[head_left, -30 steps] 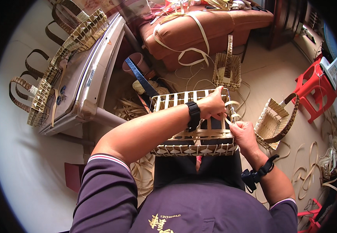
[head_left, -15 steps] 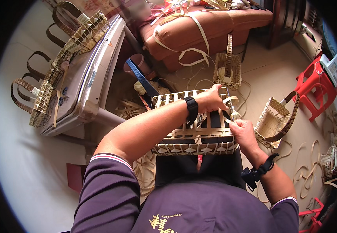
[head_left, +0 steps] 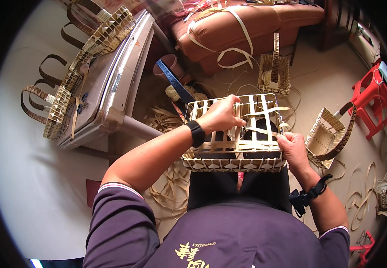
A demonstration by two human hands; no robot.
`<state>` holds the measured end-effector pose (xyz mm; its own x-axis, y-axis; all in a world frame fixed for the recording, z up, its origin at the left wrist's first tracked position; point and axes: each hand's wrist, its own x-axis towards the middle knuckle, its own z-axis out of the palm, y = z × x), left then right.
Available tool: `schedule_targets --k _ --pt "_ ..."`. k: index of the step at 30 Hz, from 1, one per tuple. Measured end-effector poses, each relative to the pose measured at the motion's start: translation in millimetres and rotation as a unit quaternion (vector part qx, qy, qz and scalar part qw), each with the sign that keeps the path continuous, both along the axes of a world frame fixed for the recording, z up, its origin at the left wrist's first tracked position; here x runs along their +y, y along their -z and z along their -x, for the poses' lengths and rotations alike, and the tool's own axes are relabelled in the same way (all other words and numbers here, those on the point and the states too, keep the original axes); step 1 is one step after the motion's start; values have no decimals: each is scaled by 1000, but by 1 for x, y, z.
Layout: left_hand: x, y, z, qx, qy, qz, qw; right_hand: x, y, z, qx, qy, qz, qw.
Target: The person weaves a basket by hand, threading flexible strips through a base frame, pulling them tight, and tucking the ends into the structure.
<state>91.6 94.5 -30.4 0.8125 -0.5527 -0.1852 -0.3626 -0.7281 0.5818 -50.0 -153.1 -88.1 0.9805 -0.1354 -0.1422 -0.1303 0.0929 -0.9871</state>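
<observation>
A rectangular basket (head_left: 234,165) of pale flat strips on a wire frame rests on my lap. Its upper face is an open lattice, and its near side has a row of laced diamond shapes. My left hand (head_left: 221,116) lies over the lattice, thumb and forefinger spread apart; its other fingers are partly hidden. A pale weaving strip (head_left: 263,131) runs across from beside that thumb to the basket's right edge. There my right hand (head_left: 293,148) is closed, pinching the strip between thumb and forefinger.
Two handled baskets, one beyond (head_left: 274,76) and one at right (head_left: 325,134), stand on the floor. Loose strips (head_left: 171,192) lie left of my legs. More handled baskets (head_left: 59,107) line the table (head_left: 113,85) at left. A red stool (head_left: 374,100) stands right; a brown sofa (head_left: 247,31) is ahead.
My left hand has drawn back leftward from the basket's right edge to its middle. My right hand stays at the right edge with the strip. The view has shifted slightly.
</observation>
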Motion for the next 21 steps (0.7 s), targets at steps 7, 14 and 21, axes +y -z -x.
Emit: schedule_targets --k 7,14,21 --pt "-41 4 13 -150 70 -187 968 -2 -5 2 6 8 2 1000" --pt "-41 -10 0 -141 74 -187 969 -15 10 2 -16 7 25 1000" --pt "-58 12 3 -145 128 -264 945 -9 2 2 -2 11 16 1000"
